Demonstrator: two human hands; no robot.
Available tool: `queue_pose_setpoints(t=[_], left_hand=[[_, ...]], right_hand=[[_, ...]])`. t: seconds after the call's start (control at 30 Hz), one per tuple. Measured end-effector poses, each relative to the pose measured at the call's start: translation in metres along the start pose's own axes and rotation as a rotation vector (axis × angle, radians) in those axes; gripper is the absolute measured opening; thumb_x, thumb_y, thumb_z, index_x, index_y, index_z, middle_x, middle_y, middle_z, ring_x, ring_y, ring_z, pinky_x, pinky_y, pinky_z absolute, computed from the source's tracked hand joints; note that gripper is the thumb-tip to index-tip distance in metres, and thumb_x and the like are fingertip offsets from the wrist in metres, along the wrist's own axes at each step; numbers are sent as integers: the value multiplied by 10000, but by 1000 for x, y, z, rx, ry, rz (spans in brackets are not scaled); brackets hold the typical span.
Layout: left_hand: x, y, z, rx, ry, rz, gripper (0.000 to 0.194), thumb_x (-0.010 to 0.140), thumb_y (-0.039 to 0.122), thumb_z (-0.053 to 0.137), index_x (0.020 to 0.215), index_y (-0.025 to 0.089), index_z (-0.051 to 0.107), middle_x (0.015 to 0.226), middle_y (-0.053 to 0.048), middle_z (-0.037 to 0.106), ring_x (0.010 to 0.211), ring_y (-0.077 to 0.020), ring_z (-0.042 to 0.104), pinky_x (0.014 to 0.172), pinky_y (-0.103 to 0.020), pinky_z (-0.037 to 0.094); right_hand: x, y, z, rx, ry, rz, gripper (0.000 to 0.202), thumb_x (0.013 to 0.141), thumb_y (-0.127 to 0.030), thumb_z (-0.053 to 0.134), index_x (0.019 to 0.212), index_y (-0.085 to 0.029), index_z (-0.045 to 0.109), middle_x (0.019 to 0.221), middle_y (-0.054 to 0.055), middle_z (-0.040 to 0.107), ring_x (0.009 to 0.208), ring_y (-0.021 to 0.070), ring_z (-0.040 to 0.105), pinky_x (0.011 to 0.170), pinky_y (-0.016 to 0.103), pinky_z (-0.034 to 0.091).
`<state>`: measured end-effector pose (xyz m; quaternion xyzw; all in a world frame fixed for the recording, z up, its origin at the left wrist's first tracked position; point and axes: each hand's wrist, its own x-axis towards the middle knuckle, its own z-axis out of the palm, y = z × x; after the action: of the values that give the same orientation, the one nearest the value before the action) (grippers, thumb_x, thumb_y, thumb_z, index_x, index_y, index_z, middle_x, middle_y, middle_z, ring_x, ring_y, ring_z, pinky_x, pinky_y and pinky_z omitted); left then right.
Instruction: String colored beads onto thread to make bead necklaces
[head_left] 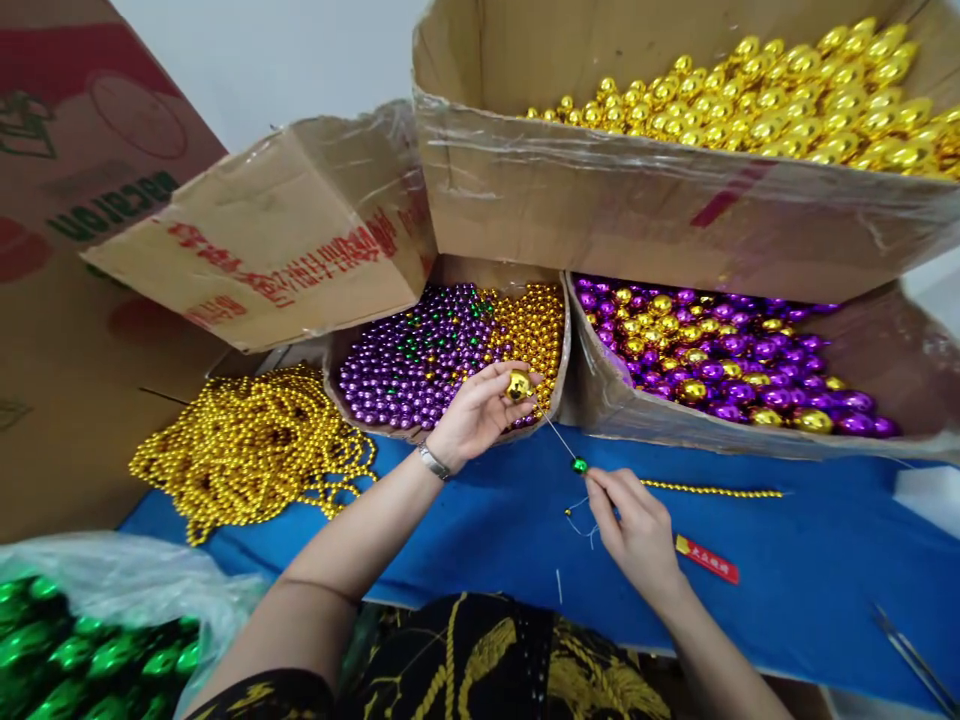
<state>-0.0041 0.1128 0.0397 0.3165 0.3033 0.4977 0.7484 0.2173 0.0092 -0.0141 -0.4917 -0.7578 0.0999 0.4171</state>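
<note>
The left hand has its grip closed around a shiny gold ball, held between the fingertips over the front edge of the middle box, which contains small purple, green and gold beads. The right hand has a narrow grip, thumb and fingers pinched together at a green bead above the blue surface. A thin straight strand runs between gold ball and green bead; whether it is needle, wire or thread I cannot tell. Below, a loose thread carries a tiny gold bead. Beyond the right hand lies a gold beaded string, and just beside its wrist a red strip. A heap of gold bead chains lies at the left. The right-hand box contains purple and gold balls; the upper box contains gold ones.
</note>
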Motion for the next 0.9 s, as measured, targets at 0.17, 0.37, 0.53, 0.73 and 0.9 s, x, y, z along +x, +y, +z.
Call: queue_pose_setpoints(t=[0.17, 0.37, 0.53, 0.73, 0.9], left_hand=[[-10, -3, -5, 98, -47, 41, 325, 769, 277, 760, 1063, 164, 681, 1107, -96, 684, 872, -144, 655, 756, -255, 575], [-23, -15, -6, 225, -104, 77, 389, 735, 209, 804, 1100, 177, 675, 1073, -74, 684, 900, -146, 652, 767, -259, 572], [-28, -21, -13, 125, -93, 43, 363, 721, 184, 813, 1037, 138, 641, 1071, -84, 679, 890, -143, 652, 764, -268, 569], [-35, -25, -17, 81, -78, 56, 376, 713, 159, 814, 1044, 133, 639, 1059, -86, 677, 882, -128, 643, 760, -246, 562], [-40, -27, -21, 66, -50, 34, 362, 731, 194, 809, 1044, 141, 633, 988, -61, 663, 846, -147, 658, 769, -313, 587]], right_hand=[[-2, 0, 4, -36, -29, -19, 182, 964, -183, 515, 1064, -188, 667, 847, 41, 672, 726, 121, 654, 702, 239, 514], [-4, 1, 11, -33, -63, 3, 169, 970, -198, 509, 1037, -189, 664, 843, 36, 660, 737, 118, 646, 690, 227, 512], [-8, 4, 17, -19, -71, -21, 144, 960, -172, 532, 1047, -177, 645, 834, 24, 627, 739, 106, 628, 693, 214, 501], [-10, 3, 25, -76, -80, -52, 133, 967, -170, 519, 1027, -170, 637, 829, 25, 621, 734, 113, 629, 704, 223, 495], [-11, -1, 29, -98, -78, -70, 135, 965, -168, 523, 1030, -153, 641, 834, 30, 616, 733, 112, 630, 711, 223, 491]])
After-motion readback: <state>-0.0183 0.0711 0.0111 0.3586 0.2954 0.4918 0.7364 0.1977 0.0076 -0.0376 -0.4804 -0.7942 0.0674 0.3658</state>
